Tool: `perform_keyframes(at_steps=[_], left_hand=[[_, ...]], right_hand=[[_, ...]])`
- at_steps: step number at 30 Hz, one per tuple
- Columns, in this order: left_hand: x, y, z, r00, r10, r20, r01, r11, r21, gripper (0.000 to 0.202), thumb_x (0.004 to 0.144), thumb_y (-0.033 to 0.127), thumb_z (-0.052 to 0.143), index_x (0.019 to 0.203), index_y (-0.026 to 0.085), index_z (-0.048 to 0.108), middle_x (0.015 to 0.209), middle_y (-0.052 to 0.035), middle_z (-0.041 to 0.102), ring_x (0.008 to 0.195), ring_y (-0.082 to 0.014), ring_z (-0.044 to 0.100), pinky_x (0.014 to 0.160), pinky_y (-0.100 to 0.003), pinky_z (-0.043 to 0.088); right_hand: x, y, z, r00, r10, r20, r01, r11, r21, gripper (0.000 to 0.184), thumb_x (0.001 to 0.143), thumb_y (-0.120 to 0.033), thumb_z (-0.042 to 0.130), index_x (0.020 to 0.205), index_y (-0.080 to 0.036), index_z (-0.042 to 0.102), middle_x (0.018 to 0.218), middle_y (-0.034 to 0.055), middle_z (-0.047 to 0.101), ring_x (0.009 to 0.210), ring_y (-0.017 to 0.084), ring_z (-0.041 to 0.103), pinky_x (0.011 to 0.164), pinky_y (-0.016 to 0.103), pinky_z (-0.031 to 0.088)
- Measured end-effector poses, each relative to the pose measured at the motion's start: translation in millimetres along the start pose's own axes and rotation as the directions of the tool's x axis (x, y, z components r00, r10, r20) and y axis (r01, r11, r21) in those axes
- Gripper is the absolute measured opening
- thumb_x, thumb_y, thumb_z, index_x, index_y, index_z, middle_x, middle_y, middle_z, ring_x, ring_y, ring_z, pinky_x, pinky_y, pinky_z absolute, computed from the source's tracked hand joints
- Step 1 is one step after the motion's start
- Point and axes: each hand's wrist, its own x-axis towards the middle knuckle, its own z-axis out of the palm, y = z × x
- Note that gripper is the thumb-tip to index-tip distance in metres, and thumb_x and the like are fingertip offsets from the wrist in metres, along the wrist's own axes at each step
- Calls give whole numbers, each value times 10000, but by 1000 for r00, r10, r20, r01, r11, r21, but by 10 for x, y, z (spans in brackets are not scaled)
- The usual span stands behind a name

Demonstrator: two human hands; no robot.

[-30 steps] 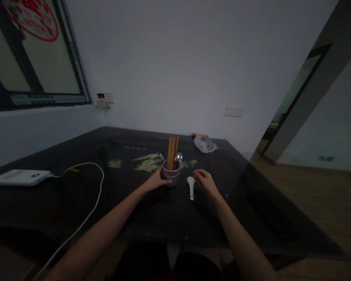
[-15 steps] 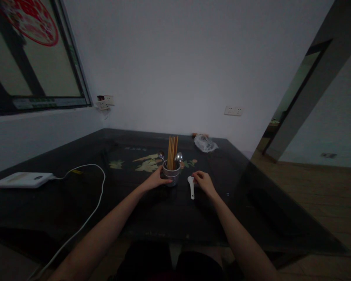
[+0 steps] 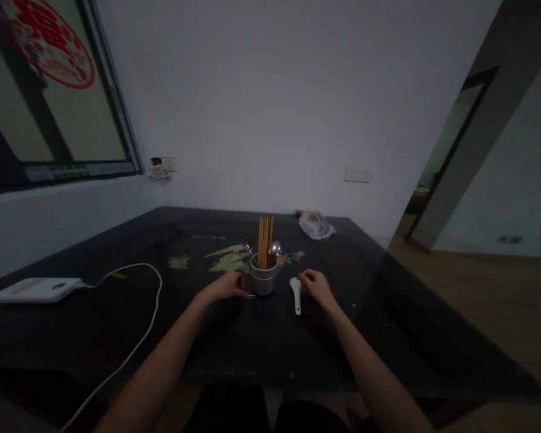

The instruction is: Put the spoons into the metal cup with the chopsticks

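A metal cup (image 3: pixel 264 282) stands on the dark table (image 3: pixel 117 325). It holds wooden chopsticks (image 3: pixel 265 242) and two metal spoons (image 3: pixel 275 247). My left hand (image 3: pixel 225 287) rests on the table just left of the cup, apart from it, fingers curled. A small glinting thing (image 3: pixel 250 296) lies at its fingertips; I cannot make out what it is. A white ceramic spoon (image 3: pixel 296 293) lies flat right of the cup. My right hand (image 3: pixel 316 287) has bent fingers closed at the spoon's bowl end.
A white flat device (image 3: pixel 36 289) with a white cable (image 3: pixel 148 313) lies at the left. A crumpled plastic bag (image 3: pixel 315 225) sits at the table's far edge near the wall. The table's right edge borders a wooden floor (image 3: pixel 491 300) and a doorway.
My left hand has let go of the cup and drawn back to the left. My right hand has moved in and closed its fingers at the white spoon. The view tilted slightly.
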Motion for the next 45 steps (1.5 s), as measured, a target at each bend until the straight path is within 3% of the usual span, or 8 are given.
perform_keyframes(at_steps=[6,9,15,20,24,28,35,45], left_hand=[[-131,214,-21,956,-79,284,77,997,18,404,656,557,631,572,167,574,518,13,545,514,-113,502,504,-214,364],[-198,502,100,920,10,392,0,1000,-26,408,718,546,588,603,156,610,510,8,553,482,-100,495,501,-208,369],[-270,1116,420,857,243,454,-228,970,-88,277,765,430,604,808,161,655,584,18,610,520,-90,531,546,-192,388],[-53,1428,605,879,349,324,-404,907,119,170,815,314,557,830,170,645,730,-13,656,679,-128,602,610,-202,406],[185,1568,826,962,272,27,-264,903,338,168,867,307,478,925,199,592,890,-43,659,821,-176,618,685,-246,440],[258,1562,1009,951,257,-170,-164,888,429,164,896,270,421,1034,231,502,1056,-47,586,945,-182,594,763,-274,462],[234,1429,1072,967,220,-127,-128,853,506,301,851,273,496,1137,227,416,1197,-89,438,1085,-222,523,820,-321,478],[250,1368,1056,974,192,-119,-107,854,509,279,832,208,492,1105,195,436,1176,-106,422,1011,-245,584,787,-334,493]], right_hand=[[19,53,-15,999,43,-17,-44,992,-117,268,815,-338,483,763,-160,676,658,36,668,616,144,592,559,219,372],[21,69,-28,996,82,-39,-88,974,-207,222,810,-311,515,782,-173,686,716,45,689,656,146,608,563,214,363],[-9,42,-78,985,163,-47,-170,936,-308,208,818,-314,530,846,-196,699,806,57,708,711,152,636,580,206,371],[-32,6,-106,971,237,-3,-215,874,-436,219,824,-347,541,881,-211,703,860,78,714,783,175,656,607,215,385],[-45,3,-130,963,267,-16,-240,833,-499,189,809,-286,546,897,-224,701,951,100,709,889,218,657,650,242,402],[-52,2,-152,964,266,-17,-238,826,-510,198,817,-276,523,893,-228,699,956,115,706,902,242,660,668,270,417],[-59,1,-138,968,252,-2,-217,831,-513,210,826,-355,538,867,-223,697,900,107,709,870,232,662,669,270,429],[-29,76,-120,971,239,4,-205,839,-504,205,819,-360,552,857,-213,689,830,95,706,859,223,659,671,263,421]])
